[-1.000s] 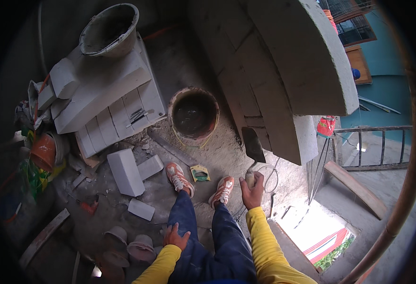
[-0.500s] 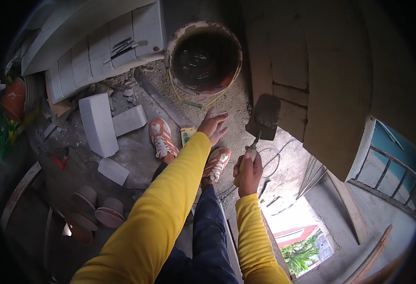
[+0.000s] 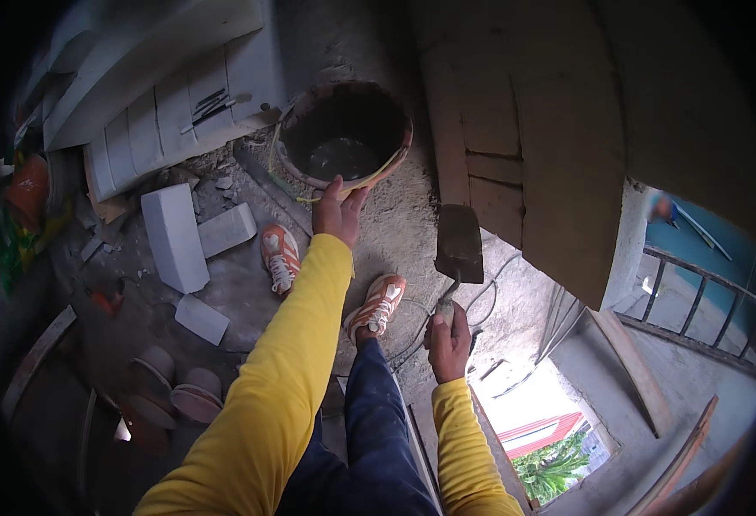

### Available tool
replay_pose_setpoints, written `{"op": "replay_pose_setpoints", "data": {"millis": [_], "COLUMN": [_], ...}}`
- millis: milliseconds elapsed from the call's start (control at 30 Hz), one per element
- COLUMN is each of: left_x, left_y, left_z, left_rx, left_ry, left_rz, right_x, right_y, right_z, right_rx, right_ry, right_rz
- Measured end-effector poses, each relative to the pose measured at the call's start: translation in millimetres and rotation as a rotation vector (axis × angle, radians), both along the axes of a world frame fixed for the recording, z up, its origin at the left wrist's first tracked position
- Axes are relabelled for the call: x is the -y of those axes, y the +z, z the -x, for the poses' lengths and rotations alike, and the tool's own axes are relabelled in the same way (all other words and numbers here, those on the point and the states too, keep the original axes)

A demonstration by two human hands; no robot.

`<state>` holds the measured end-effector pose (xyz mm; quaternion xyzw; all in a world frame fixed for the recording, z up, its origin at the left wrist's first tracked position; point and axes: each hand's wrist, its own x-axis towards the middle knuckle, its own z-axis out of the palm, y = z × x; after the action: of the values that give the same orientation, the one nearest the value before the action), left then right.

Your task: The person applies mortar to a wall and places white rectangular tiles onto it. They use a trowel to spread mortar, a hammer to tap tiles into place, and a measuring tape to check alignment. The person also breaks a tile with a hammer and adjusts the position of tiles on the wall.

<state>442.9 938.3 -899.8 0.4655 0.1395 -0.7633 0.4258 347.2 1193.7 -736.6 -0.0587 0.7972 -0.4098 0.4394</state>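
A round bucket with wet grey mortar low inside it is tipped toward me. My left hand grips its near rim, with the yellow wire handle hanging around that side. In my right hand is a trowel, held by its handle with the blade pointing away from me. The grey-coated blade is right of the bucket and apart from it.
White blocks and rubble lie left of my shoes. Pale stepped slabs rise at the upper left. Brown boards stand on the right, above a bright opening in the floor. Stacked tubs sit at lower left.
My left hand has reached forward and taken hold of the bucket's rim. The bucket has tilted toward me. The trowel stays in my right hand, its blade no longer bearing a visible lump.
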Motion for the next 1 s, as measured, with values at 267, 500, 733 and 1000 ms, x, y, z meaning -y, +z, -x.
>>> {"op": "replay_pose_setpoints", "data": {"millis": [267,500,733,1000], "left_x": [-48.2,-22.0,9.7,66.6], "left_y": [137.5,260.0,318.4,420.8], "left_z": [-132.4,-222.1,-261.9,-287.7], "left_rx": [0.217,0.145,0.219,0.325], "left_ry": [-0.577,-0.501,-0.424,-0.475], "left_rz": [0.131,0.098,0.088,0.356], "right_x": [38.4,26.5,4.1,142.7], "right_y": [26.2,105.9,262.7,396.1], "right_z": [44.5,75.9,79.0,-15.6], "right_rx": [-0.752,-0.914,-0.960,0.140], "right_ry": [0.642,0.967,0.909,0.619], "right_rz": [0.018,0.093,-0.199,0.261]}}
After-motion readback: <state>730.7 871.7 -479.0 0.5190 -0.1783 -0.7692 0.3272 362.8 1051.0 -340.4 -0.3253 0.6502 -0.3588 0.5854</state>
